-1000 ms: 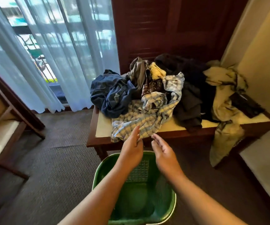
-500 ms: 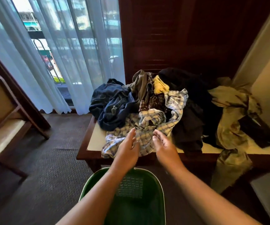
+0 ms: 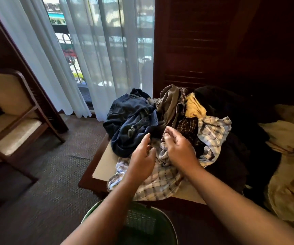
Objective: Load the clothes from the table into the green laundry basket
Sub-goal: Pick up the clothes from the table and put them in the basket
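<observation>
A heap of clothes covers the low wooden table (image 3: 101, 164): dark blue jeans (image 3: 132, 124) at the left, a pale plaid shirt (image 3: 162, 181) hanging over the front edge, a yellow piece (image 3: 194, 106), black garments (image 3: 231, 152) and cream cloth (image 3: 287, 137) at the right. The green laundry basket (image 3: 148, 225) stands on the floor below the front edge, partly behind my forearms. My left hand (image 3: 140, 160) hovers over the plaid shirt with relaxed fingers, holding nothing. My right hand (image 3: 178, 147) is just beside it above the same shirt, fingers loosely curled, empty.
A wooden armchair (image 3: 13, 126) with a cream cushion stands at the left on grey carpet (image 3: 50, 183). Sheer white curtains (image 3: 93, 55) hang behind the table's left end, and a dark louvred panel (image 3: 204, 41) backs it.
Both hands have moved forward from above the basket onto the pile, now over the plaid shirt. The view has tilted up, so less of the basket shows.
</observation>
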`<move>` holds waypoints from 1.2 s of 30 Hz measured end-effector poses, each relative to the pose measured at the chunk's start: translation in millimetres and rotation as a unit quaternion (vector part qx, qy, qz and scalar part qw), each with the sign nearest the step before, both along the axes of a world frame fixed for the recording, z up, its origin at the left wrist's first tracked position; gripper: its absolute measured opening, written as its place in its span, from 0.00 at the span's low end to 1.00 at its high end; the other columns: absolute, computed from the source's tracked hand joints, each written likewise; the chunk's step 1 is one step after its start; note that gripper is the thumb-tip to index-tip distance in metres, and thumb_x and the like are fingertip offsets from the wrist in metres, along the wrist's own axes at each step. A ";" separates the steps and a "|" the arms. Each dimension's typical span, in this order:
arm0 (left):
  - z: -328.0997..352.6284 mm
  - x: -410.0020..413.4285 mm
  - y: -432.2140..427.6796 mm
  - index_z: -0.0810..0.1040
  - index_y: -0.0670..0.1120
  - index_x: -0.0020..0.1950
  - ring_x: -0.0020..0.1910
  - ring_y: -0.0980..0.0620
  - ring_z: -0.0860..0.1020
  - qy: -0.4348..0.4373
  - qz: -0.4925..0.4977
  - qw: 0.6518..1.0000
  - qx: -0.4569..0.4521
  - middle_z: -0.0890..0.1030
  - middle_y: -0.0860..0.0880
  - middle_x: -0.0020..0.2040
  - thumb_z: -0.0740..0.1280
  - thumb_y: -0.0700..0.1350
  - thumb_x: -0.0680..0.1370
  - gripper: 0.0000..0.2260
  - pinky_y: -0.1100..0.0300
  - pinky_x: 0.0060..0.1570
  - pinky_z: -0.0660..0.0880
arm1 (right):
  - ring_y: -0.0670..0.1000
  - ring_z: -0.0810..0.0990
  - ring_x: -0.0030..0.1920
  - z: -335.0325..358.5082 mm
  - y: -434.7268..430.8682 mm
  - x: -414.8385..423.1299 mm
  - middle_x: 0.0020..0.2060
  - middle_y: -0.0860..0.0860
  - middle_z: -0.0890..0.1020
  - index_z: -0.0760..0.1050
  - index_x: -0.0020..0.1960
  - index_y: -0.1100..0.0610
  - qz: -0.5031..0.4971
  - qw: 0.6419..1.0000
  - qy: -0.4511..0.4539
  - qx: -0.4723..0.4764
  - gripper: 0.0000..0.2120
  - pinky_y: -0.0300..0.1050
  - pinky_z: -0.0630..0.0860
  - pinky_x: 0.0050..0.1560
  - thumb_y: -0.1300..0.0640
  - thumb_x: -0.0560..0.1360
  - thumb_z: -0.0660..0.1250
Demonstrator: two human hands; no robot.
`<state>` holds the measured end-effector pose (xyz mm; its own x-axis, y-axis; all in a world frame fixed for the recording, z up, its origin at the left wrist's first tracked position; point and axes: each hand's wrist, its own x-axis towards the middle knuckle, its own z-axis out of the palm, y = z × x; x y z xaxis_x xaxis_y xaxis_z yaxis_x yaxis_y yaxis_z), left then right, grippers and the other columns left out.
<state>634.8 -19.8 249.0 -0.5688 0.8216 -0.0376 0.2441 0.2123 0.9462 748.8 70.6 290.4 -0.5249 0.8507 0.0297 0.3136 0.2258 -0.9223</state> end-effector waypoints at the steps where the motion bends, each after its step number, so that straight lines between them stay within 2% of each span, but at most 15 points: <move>1: -1.1 -4.1 11.2 0.61 0.54 0.83 0.65 0.49 0.81 -0.001 0.014 1.000 -0.002 0.74 0.52 0.72 0.64 0.44 0.84 0.28 0.46 0.62 0.81 | 0.39 0.73 0.66 -1.1 15.8 -8.2 0.69 0.46 0.76 0.68 0.76 0.53 0.017 1.000 0.002 0.005 0.21 0.17 0.65 0.51 0.51 0.84 0.59; 4: -8.3 -18.4 45.6 0.61 0.53 0.83 0.68 0.51 0.78 0.010 0.060 0.998 -0.015 0.73 0.50 0.75 0.64 0.43 0.84 0.28 0.47 0.65 0.79 | 0.42 0.73 0.69 -6.9 64.4 -30.0 0.71 0.49 0.76 0.69 0.76 0.55 0.062 0.998 0.016 -0.004 0.21 0.26 0.65 0.60 0.52 0.84 0.59; 7: -15.1 -31.8 74.9 0.61 0.50 0.83 0.75 0.51 0.72 0.017 0.093 0.995 -0.043 0.72 0.46 0.78 0.66 0.45 0.82 0.30 0.48 0.74 0.72 | 0.43 0.73 0.70 -10.0 104.4 -45.0 0.70 0.49 0.76 0.69 0.76 0.56 0.091 0.996 0.019 -0.016 0.21 0.26 0.65 0.62 0.53 0.84 0.59; 10: -24.5 -48.8 102.1 0.61 0.47 0.83 0.80 0.48 0.64 0.119 0.131 0.979 -0.102 0.67 0.44 0.81 0.71 0.50 0.80 0.34 0.47 0.79 0.64 | 0.44 0.72 0.71 -19.3 132.9 -55.2 0.70 0.49 0.76 0.70 0.75 0.56 0.113 0.993 0.023 -0.036 0.20 0.30 0.66 0.66 0.54 0.84 0.60; 13: -32.7 -67.8 125.3 0.48 0.55 0.85 0.84 0.40 0.45 0.209 0.143 0.939 -0.232 0.47 0.42 0.85 0.73 0.64 0.75 0.47 0.32 0.78 0.49 | 0.44 0.72 0.71 -28.2 149.6 -59.7 0.71 0.48 0.76 0.69 0.76 0.55 0.143 0.988 0.020 -0.056 0.21 0.38 0.67 0.72 0.54 0.84 0.60; 15: -41.8 -88.0 138.2 0.36 0.65 0.82 0.82 0.36 0.34 0.189 0.146 0.917 -0.318 0.34 0.44 0.84 0.74 0.70 0.69 0.56 0.23 0.72 0.43 | 0.42 0.72 0.71 -32.3 156.5 -60.8 0.70 0.47 0.76 0.69 0.76 0.54 0.154 0.986 0.020 -0.059 0.21 0.38 0.68 0.72 0.54 0.84 0.60; 17: -63.6 -110.6 152.5 0.32 0.72 0.77 0.82 0.34 0.37 0.135 0.143 0.905 -0.377 0.35 0.46 0.84 0.77 0.70 0.65 0.60 0.20 0.70 0.45 | 0.40 0.73 0.69 -42.4 169.4 -66.4 0.69 0.46 0.77 0.70 0.75 0.54 0.175 0.983 0.009 -0.056 0.20 0.32 0.68 0.68 0.54 0.84 0.61; 19: -70.6 -121.9 148.1 0.48 0.76 0.76 0.81 0.35 0.58 0.102 0.165 0.902 -0.386 0.57 0.46 0.82 0.76 0.70 0.60 0.52 0.24 0.72 0.59 | 0.38 0.74 0.68 -39.6 171.2 -61.5 0.68 0.44 0.77 0.71 0.74 0.54 0.203 0.977 0.000 -0.056 0.19 0.25 0.68 0.63 0.55 0.84 0.61; 21: -75.6 -131.5 145.1 0.74 0.69 0.64 0.66 0.42 0.78 0.090 0.219 0.927 -0.292 0.80 0.48 0.63 0.72 0.64 0.59 0.32 0.40 0.65 0.76 | 0.36 0.73 0.66 -38.9 169.8 -54.5 0.67 0.43 0.77 0.71 0.74 0.53 0.218 0.975 -0.006 -0.038 0.19 0.20 0.66 0.59 0.55 0.83 0.62; 24: -56.2 -136.5 148.0 0.83 0.57 0.46 0.48 0.48 0.84 0.031 0.297 0.942 -0.154 0.86 0.52 0.43 0.72 0.50 0.65 0.11 0.50 0.54 0.82 | 0.37 0.73 0.68 -39.4 175.9 -53.2 0.69 0.45 0.77 0.71 0.75 0.53 0.232 0.973 -0.010 -0.022 0.20 0.21 0.66 0.60 0.55 0.83 0.63; 28: -3.4 -123.9 135.0 0.84 0.50 0.40 0.40 0.49 0.81 -0.080 0.302 0.949 0.047 0.84 0.49 0.38 0.72 0.37 0.65 0.10 0.49 0.48 0.82 | 0.41 0.70 0.72 -29.1 183.6 -61.8 0.72 0.47 0.74 0.68 0.77 0.53 0.232 0.972 -0.025 0.029 0.25 0.37 0.65 0.74 0.58 0.81 0.65; 30: 30.2 -107.6 115.5 0.83 0.47 0.39 0.39 0.47 0.79 -0.132 0.279 0.942 0.130 0.82 0.45 0.38 0.68 0.28 0.65 0.14 0.53 0.41 0.79 | 0.44 0.64 0.76 -20.7 185.3 -68.5 0.76 0.50 0.68 0.61 0.80 0.52 0.236 0.967 -0.042 0.082 0.34 0.34 0.59 0.75 0.61 0.76 0.69; 31: 46.2 -99.3 104.4 0.81 0.45 0.39 0.38 0.47 0.79 -0.159 0.251 0.940 0.169 0.81 0.45 0.37 0.65 0.26 0.64 0.15 0.55 0.39 0.79 | 0.46 0.60 0.78 -16.1 184.8 -72.1 0.79 0.51 0.62 0.55 0.81 0.50 0.243 0.964 -0.056 0.089 0.41 0.35 0.56 0.76 0.62 0.74 0.71; 33: 74.3 -85.5 79.8 0.79 0.42 0.41 0.36 0.48 0.79 -0.204 0.189 0.935 0.221 0.81 0.45 0.36 0.61 0.24 0.62 0.17 0.59 0.34 0.79 | 0.52 0.47 0.81 -8.5 181.1 -78.5 0.82 0.48 0.46 0.37 0.81 0.41 0.260 0.957 -0.099 0.082 0.56 0.50 0.53 0.80 0.58 0.71 0.76; 36: 105.2 -74.5 37.6 0.78 0.43 0.38 0.36 0.49 0.79 -0.245 0.093 0.923 0.282 0.79 0.45 0.35 0.70 0.36 0.52 0.15 0.61 0.34 0.78 | 0.57 0.32 0.79 -7.4 167.0 -86.0 0.77 0.48 0.27 0.18 0.66 0.28 0.301 0.918 -0.214 0.144 0.66 0.65 0.43 0.79 0.42 0.68 0.78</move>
<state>560.2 17.8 354.2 -0.7306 0.6787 0.0752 -0.2344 -0.3527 0.9059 662.8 237.6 283.0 -0.9130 0.3926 -0.1105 0.3724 0.6919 -0.6185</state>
